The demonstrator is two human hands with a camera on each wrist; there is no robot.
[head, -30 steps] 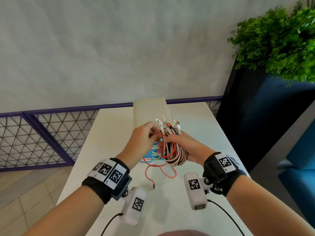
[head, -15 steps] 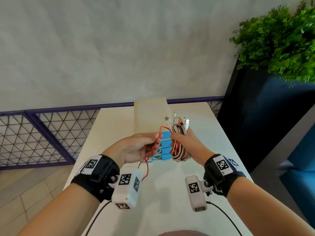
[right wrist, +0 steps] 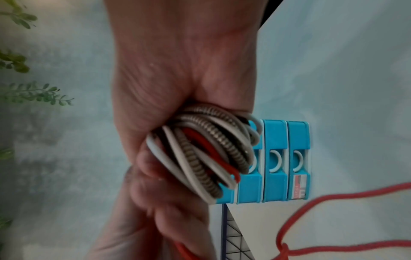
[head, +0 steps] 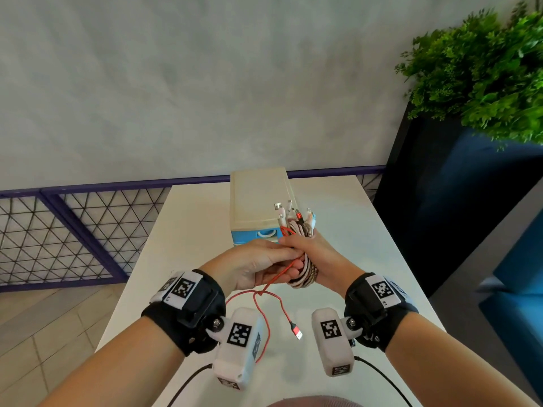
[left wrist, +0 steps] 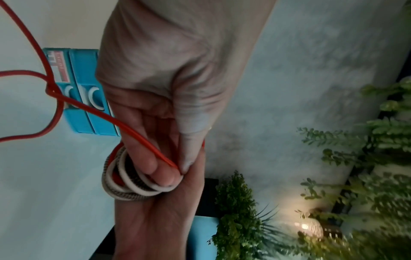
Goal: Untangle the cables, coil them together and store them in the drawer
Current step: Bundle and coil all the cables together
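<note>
Wrist cameras (head: 239,346) nearest in the head view, each with a black-and-white square marker. Loose red cable (head: 274,304) dangles between the wrists above the white counter (head: 182,248), crossing itself in one loop, red-and-silver USB plug (head: 296,332) at its free end. Left hand (head: 252,267) pinches that red cable between thumb and fingertips (left wrist: 164,173); grip narrow, the strand runs over the fingers and out to the left in the left wrist view. Right hand (head: 316,255) grip wrapped round the cable bundle (head: 305,277), just beside and touching the left hand. Bundle: white, red and grey-braided strands coiled into one oval hank, held upright, several plugs (head: 289,211) sticking out the top, silver, white, one pale blue. Bundle is in the air, in front of the drawer unit (head: 258,201). Drawer unit: cream top, blue drawer fronts (right wrist: 273,161) with white half-moon pulls, all look closed. Small red-and-white label (right wrist: 300,186) on one drawer front, writing too blurred to read. Behind: purple mesh railing (head: 73,230), grey wall, green plant (head: 482,71) far right.
</note>
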